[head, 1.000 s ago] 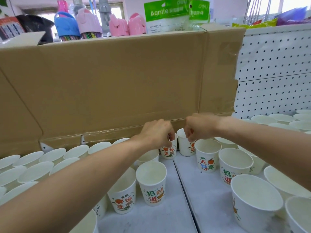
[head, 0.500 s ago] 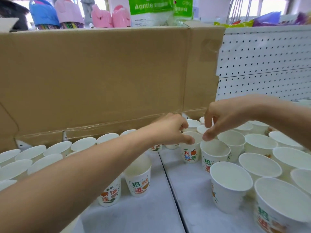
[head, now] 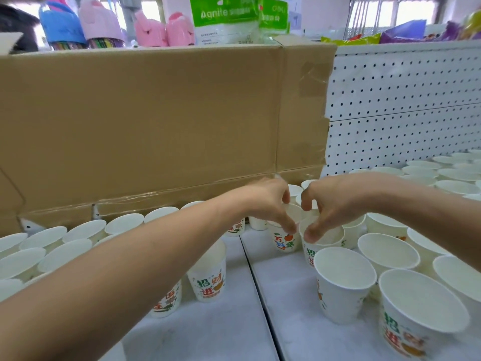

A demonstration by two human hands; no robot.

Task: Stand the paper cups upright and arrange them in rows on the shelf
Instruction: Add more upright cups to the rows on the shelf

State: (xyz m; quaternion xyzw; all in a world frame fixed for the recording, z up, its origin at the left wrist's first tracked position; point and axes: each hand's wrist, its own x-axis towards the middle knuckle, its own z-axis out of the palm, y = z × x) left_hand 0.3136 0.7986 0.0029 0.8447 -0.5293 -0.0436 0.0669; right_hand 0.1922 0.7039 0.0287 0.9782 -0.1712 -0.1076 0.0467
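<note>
Rows of white paper cups (head: 78, 230) stand upright at the left of the pale grey shelf (head: 208, 332), backed by a brown cardboard panel (head: 156, 121). Mid-shelf, the left hand (head: 268, 201) spans the rim of a white paper cup printed with an orange (head: 285, 242), thumb and fingers curled round it. Just beside it, the right hand (head: 338, 201) pinches the rim of a neighbouring white cup with green lettering (head: 328, 237). Both likely want a light grip, lest the thin walls crumple, and a set-down square with the row behind. Fingertips behind both cups are hidden; the far-right cups are cut off.
</note>
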